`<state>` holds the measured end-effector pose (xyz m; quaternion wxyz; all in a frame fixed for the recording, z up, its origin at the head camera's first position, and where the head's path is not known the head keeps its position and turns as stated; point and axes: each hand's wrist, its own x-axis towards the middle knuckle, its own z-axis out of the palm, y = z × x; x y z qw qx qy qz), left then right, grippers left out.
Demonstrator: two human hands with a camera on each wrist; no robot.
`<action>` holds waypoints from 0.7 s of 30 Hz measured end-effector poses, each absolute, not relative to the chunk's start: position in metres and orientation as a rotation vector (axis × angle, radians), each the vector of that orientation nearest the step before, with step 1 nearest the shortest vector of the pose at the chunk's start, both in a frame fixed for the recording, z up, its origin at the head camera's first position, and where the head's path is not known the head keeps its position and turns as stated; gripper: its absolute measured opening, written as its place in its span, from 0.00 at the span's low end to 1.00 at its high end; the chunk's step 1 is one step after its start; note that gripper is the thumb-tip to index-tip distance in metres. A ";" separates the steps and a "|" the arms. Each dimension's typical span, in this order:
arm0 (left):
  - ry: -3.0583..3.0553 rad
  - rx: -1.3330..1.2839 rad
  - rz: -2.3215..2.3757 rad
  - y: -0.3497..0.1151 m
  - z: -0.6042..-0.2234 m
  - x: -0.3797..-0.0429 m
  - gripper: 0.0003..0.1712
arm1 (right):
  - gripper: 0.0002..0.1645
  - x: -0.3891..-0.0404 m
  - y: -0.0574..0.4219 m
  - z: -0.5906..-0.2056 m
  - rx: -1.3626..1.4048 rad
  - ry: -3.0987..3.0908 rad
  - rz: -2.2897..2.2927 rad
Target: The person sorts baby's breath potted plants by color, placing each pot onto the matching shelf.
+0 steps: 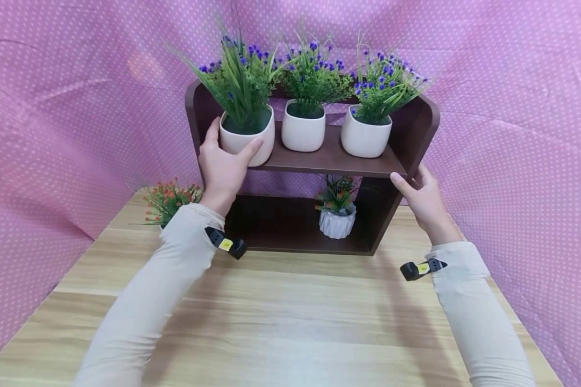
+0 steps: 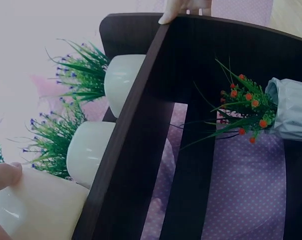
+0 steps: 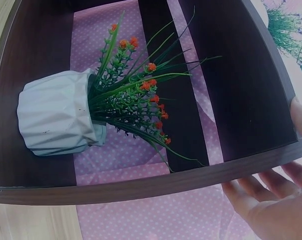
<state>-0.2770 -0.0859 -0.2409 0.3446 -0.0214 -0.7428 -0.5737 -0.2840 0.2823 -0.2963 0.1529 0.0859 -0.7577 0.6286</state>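
Observation:
My left hand grips the left white flowerpot, thumb across its front and fingers round its left side. That pot holds grass and small purple flowers, at the left end of the upper shelf. Two like pots, a middle flowerpot and a right flowerpot, stand beside it on the same shelf. My right hand holds the right side of the dark brown rack, thumb at the front corner of the upper shelf and fingers round the outer side, as the right wrist view also shows.
A ribbed white pot with orange flowers stands on the rack's lower shelf, toward the right. Another orange-flowered plant is left of the rack, partly behind my left forearm. The wooden table lies in front; a pink dotted cloth hangs behind.

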 end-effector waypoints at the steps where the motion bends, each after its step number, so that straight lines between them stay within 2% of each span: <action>1: -1.946 -0.039 -1.481 -0.086 -0.240 -0.278 0.51 | 0.37 -0.284 0.283 -0.296 0.240 -2.181 1.794; 12: -2.002 0.077 -1.445 -0.084 -0.243 -0.287 0.51 | 0.37 -0.285 0.282 -0.298 0.260 -2.164 1.819; 21: -2.040 0.056 -1.387 -0.083 -0.241 -0.297 0.52 | 0.38 -0.286 0.284 -0.298 0.231 -2.182 1.791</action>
